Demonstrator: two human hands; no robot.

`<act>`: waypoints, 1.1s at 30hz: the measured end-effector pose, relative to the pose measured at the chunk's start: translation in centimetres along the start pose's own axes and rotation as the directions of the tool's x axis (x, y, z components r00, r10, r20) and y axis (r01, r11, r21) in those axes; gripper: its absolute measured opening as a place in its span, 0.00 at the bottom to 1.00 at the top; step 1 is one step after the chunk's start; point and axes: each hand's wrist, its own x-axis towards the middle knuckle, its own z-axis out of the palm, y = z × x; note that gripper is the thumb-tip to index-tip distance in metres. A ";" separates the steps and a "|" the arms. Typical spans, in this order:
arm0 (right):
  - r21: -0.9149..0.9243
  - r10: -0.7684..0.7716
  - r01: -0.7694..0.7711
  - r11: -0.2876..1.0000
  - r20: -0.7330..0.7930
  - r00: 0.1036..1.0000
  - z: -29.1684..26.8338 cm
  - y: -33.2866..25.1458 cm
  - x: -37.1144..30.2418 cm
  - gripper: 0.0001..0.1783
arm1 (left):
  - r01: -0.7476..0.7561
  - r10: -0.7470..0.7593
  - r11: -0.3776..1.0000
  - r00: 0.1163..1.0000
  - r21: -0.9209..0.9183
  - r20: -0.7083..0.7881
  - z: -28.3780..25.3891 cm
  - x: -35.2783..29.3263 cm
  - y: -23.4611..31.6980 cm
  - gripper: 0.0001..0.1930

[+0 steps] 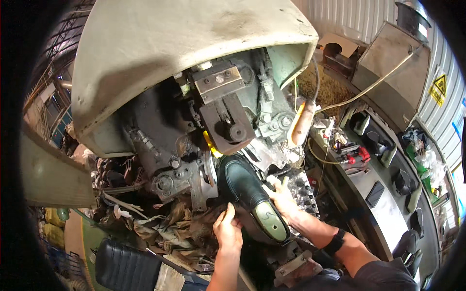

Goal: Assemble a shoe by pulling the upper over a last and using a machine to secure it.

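Note:
A black leather shoe upper on a pale green last (pixel 243 182) points toe-first into a lasting machine, under its dark metal block (pixel 227 123). The last's top, with a small hole, shows at the near end. My right hand (pixel 281 198) is closed against the right side of the shoe, by the collar. Left of the shoe is my left hand (pixel 228 232), thumb raised and fingers loosely curled, with nothing visible in it. Whether it touches the leather, I cannot tell. Metal wiper plates (pixel 206 186) flank the toe.
The machine's cream hood (pixel 194 29) arches overhead. A lamp (pixel 302 123) hangs to its right. Along the right, a curved conveyor (pixel 383 194) carries several black shoes, a phone (pixel 375 193) and a red tool (pixel 359 156). A black padded seat (pixel 125 266) is at lower left.

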 end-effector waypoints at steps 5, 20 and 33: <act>-0.138 0.003 -0.014 0.990 -0.079 0.997 0.7 -1.2 -0.5 0.37 | 0.011 -0.014 0.999 0.998 -0.050 -0.068 0.1 0.7 -0.8 0.08; 0.198 -0.130 0.130 0.972 -0.010 0.991 0.5 1.7 1.7 0.50 | -0.278 0.216 0.955 0.895 -0.108 -0.390 2.3 3.9 -5.9 0.16; 0.370 0.142 -0.186 0.910 0.143 0.979 0.4 0.3 -0.1 0.31 | -0.224 -0.152 -0.497 0.974 0.838 0.169 -11.8 -0.6 -10.2 0.24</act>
